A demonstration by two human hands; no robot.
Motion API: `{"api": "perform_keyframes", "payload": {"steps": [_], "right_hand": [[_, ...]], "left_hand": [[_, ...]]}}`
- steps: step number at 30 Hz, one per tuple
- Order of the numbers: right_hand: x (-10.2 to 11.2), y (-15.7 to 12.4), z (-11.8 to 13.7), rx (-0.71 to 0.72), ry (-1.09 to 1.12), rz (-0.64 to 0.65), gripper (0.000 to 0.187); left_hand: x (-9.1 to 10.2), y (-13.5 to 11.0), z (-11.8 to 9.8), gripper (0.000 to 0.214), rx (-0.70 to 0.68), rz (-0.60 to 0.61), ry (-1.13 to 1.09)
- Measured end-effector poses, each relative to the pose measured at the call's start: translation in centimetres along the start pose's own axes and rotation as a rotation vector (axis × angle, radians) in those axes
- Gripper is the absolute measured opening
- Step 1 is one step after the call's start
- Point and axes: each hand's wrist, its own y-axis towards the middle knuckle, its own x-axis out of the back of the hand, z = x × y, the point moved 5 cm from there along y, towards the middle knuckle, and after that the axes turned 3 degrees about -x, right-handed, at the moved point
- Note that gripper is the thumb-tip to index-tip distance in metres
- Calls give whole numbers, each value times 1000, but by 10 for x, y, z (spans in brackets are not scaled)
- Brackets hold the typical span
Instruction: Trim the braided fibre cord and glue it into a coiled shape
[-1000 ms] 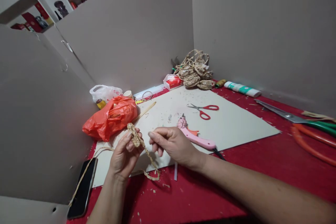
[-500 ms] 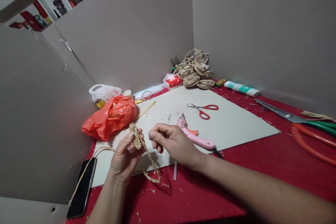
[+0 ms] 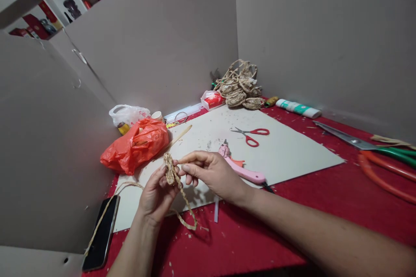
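My left hand (image 3: 157, 194) pinches a small coil of braided straw cord (image 3: 169, 169), held upright above the front edge of a pale board (image 3: 292, 151). The cord's loose tail (image 3: 186, 214) hangs down onto the red table cover. My right hand (image 3: 212, 173) has its fingertips closed on the coil's right side, touching the left hand's fingers. A pink glue gun (image 3: 242, 169) lies on the board just behind my right hand.
Red-handled scissors (image 3: 251, 135) lie on the board. An orange plastic bag (image 3: 134, 143) sits at the left, and a black phone (image 3: 103, 233) near the front left. A heap of braided straw pieces (image 3: 238, 86) fills the back corner. Large green and orange shears (image 3: 373, 149) lie right.
My right hand has moved left and closed its fingertips onto the coil. The left hand turned the coil slightly and stayed in place.
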Motion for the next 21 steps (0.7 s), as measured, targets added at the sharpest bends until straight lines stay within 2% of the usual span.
{"api": "perform_keyframes", "payload": {"steps": [3, 7, 11, 13, 15, 16, 17, 19, 21], "right_hand": [[3, -1, 1, 5, -19, -38, 26], [9, -2, 10, 66, -104, -94, 36], [23, 0, 27, 154, -273, -216, 45], [32, 1, 36, 157, -340, -272, 41], [41, -1, 42, 138, -446, -272, 27], [46, -3, 44, 126, -547, -247, 21], [50, -7, 44, 118, -687, -207, 23], [58, -17, 39, 90, -1057, -106, 36], [69, -29, 30, 41, -1389, -66, 41]], "left_hand": [[1, 0, 0, 24, 15, -24, 8], [0, 0, -1, 32, 26, -22, 4], [4, 3, -6, 19, -40, -108, -42], [7, 5, -9, 13, -58, -157, -70], [8, 6, -11, 10, -56, -175, -84], [8, 6, -12, 10, -53, -175, -89], [9, 6, -12, 10, -52, -174, -91], [9, 5, -13, 11, -60, -173, -93], [10, 4, -14, 13, -70, -176, -96]]}}
